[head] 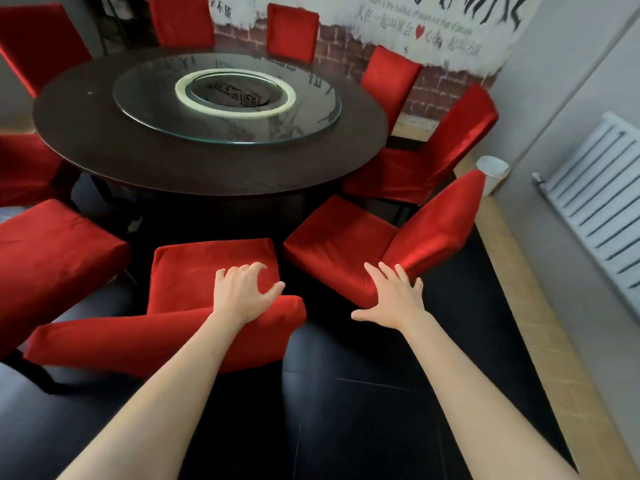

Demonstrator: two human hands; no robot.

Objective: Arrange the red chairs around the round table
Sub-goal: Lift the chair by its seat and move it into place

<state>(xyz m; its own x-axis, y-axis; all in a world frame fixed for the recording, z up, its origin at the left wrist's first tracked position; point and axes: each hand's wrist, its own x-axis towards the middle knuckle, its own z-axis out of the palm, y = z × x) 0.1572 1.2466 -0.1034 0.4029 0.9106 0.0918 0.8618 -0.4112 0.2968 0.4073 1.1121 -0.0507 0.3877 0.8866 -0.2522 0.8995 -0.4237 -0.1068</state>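
Two bare forearms are stretched forward from the bottom edge over dark floor tiles (363,410). Left hand (242,289) is laid over the top of the near chair's (207,268) backrest, fingers curled down over its front edge toward the seat, thumb spread right; grip is a loose half-closed hold on the backrest. Right hand (393,299) is seen flat with fingers straight and splayed, fingertips at the near corner of the right chair (346,240); grip is fully open, nothing held (actual contact with the fabric cannot be told).

Near chair is seen facing the bench (121,147), seat front just short of the rim. Right chair is angled, seat close to the bench edge, backrest leaning out toward the wall. Further red chairs are placed round the bench: one at the left (52,251), another partly under the rim at far left (27,168), one at upper left (38,43), two at the far side (181,19) (292,31), two on the right side (389,76) (436,157).

A glass turntable (304,123) with a pale ring (181,91) is seen at the bench centre. A white bin (491,174) is seen by the right wall, near a white radiator (595,202).
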